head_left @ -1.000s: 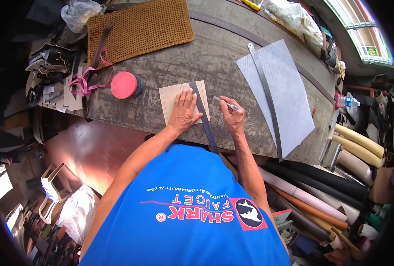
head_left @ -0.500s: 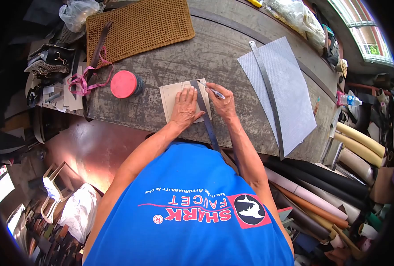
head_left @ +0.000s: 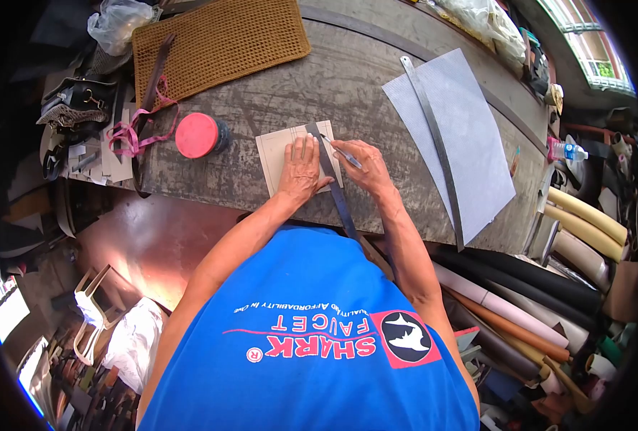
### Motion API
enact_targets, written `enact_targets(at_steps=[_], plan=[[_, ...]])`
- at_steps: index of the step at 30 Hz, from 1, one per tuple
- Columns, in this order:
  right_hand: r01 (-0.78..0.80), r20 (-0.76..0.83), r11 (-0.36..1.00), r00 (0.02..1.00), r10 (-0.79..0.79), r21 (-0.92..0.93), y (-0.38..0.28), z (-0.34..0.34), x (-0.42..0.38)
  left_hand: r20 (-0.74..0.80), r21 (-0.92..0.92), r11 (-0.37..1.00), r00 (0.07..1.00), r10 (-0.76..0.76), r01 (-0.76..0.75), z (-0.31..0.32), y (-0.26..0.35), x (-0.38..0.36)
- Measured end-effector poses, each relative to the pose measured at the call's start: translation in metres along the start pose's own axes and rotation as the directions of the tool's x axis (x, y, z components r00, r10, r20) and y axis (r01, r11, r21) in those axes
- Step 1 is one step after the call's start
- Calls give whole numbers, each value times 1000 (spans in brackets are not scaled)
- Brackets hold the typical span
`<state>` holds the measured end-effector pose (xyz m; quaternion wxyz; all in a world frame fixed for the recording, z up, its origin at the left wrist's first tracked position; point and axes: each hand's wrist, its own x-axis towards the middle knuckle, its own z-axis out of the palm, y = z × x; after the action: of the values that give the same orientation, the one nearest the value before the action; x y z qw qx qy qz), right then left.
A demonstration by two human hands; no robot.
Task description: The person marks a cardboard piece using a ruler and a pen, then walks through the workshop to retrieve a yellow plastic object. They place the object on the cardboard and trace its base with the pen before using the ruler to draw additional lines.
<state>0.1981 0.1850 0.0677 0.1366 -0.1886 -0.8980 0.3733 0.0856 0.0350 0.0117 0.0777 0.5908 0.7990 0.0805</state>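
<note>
A piece of tan cardboard (head_left: 272,153) with drawn lines lies flat near the table's front edge. Across it runs a dark metal ruler (head_left: 340,205), its lower end reaching past the edge toward my body. My left hand (head_left: 301,169) presses flat on the cardboard and the ruler, fingers stretched out and pointing away from me. A pen (head_left: 347,158) is pinched in my right hand (head_left: 366,167), its tip at the ruler's right side near the far end of the cardboard. My fingers partly cover the pen.
Left of the cardboard stands a jar with a pink lid (head_left: 197,135). A brown woven mat (head_left: 218,47) lies behind it, a pink ribbon (head_left: 136,136) beside it. To the right, a long metal ruler (head_left: 434,144) rests on a grey sheet (head_left: 470,144). Rolls of material (head_left: 506,312) lie below.
My right hand and the pen have moved slightly toward me along the ruler. My left hand stays on the cardboard. The whole view has shifted a little.
</note>
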Motion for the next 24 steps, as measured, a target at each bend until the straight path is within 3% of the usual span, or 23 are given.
enact_targets(at_steps=[7, 9, 10, 12, 15, 19, 21, 23, 24], plan=[[-158, 185, 987, 970, 159, -24, -25, -38, -61, 5, 10, 1000, 1000, -7, 7, -1, 0, 1], [-442, 373, 897, 831, 413, -10, -39, -62, -74, 3, 9, 1000, 1000, 2, -2, 0, 0, 1], [-444, 368, 896, 832, 415, -7, -45, -71, -82, 1, 5, 1000, 1000, 5, -5, 1, -1, 1], [-464, -66, 885, 883, 465, 23, -56, -83, -99, -19, 13, 1000, 1000, 15, -14, 4, -2, 0], [-463, -212, 885, 861, 462, 49, -56, -67, -130, -50, 18, 999, 998, 46, -45, 6, -4, -1], [-592, 4, 732, 777, 630, -336, -49, -4, -201, -67, -4, 998, 996, 63, -64, 1, -4, 0], [-635, 76, 731, 740, 669, -251, -59, 14, -222, -71, -11, 998, 995, 66, -67, -2, -4, 0], [-654, 57, 726, 734, 677, -213, -47, 39, -239, -74, -20, 997, 995, 69, -71, -3, -6, 1], [-646, -25, 747, 759, 651, -160, -50, 43, -238, -88, -58, 995, 993, 77, -82, -1, -10, 1]])
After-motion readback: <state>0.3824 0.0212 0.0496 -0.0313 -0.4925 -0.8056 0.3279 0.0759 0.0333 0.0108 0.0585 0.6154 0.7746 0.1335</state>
